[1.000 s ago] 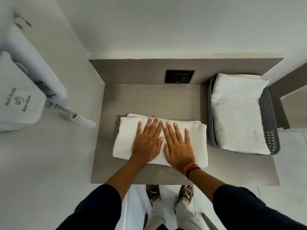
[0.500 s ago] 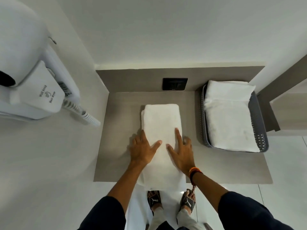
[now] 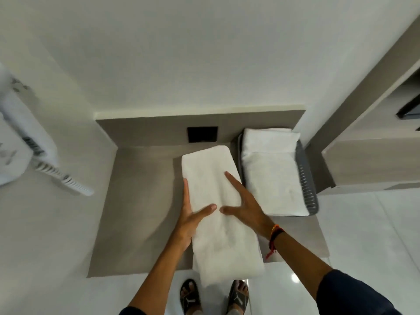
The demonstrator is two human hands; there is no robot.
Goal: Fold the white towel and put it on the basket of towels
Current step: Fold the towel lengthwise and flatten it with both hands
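The folded white towel (image 3: 218,201) is a long narrow stack, lengthwise away from me, lifted above the grey counter (image 3: 141,212). Its near end hangs past the counter's front edge. My left hand (image 3: 192,214) grips its left side, thumb on top and fingers underneath. My right hand (image 3: 244,204) grips its right side, thumb and index finger spread over the top. To the right stands the grey basket (image 3: 308,185), holding folded white towels (image 3: 270,169). The towel's far right edge is close beside the basket's left wall.
A white wall-mounted hair dryer (image 3: 20,151) with a coiled cord (image 3: 66,180) hangs at the left. A black socket plate (image 3: 202,134) is set in the counter's back panel. A beige cabinet (image 3: 368,160) rises right of the basket. My sandalled feet (image 3: 213,294) show on the floor below.
The towel went from lying crosswise under my flat palms to lengthwise, then was gripped at both sides, lifted and shifted right toward the basket.
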